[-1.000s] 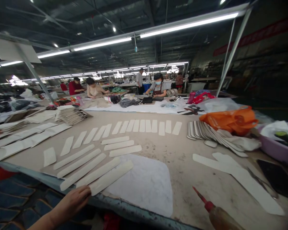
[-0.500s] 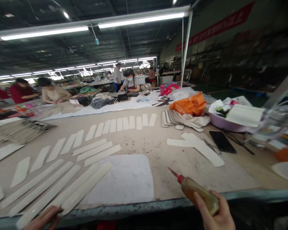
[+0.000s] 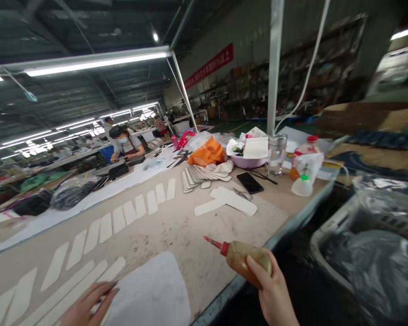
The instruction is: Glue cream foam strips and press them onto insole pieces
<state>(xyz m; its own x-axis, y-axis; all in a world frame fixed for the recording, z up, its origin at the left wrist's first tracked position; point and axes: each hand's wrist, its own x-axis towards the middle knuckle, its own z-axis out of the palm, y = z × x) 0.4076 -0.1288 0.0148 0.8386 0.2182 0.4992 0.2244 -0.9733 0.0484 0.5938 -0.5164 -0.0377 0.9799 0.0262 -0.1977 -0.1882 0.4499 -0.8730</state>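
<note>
My right hand (image 3: 272, 285) is wrapped around a squeeze bottle (image 3: 246, 258) of yellowish-brown liquid. Its red tip points left over the table, tilted slightly upward. At the lower left, my left hand (image 3: 90, 302) has its thumb and fingertips close together at a long white strip (image 3: 106, 312), mostly hidden under the hand. Beside the fingertips lies a white sheet (image 3: 153, 290) with rounded corners. More white strips (image 3: 73, 287) lie left of it, and a row of short white pieces (image 3: 125, 215) runs away behind them.
Crossed white pieces (image 3: 224, 200), scissors (image 3: 242, 194) and a black phone (image 3: 250, 182) lie farther right. Behind are stacked pieces (image 3: 199, 177), an orange bag (image 3: 207, 152), a purple basin (image 3: 246, 161) and a glass jar (image 3: 276, 154). A crate (image 3: 329, 258) stands beyond the table edge. A co-worker (image 3: 127, 145) sits opposite.
The view has turned right, bringing the crate and red-capped bottle into sight. My left hand has moved to the far end of a long strip. The squeeze bottle stays in my right hand.
</note>
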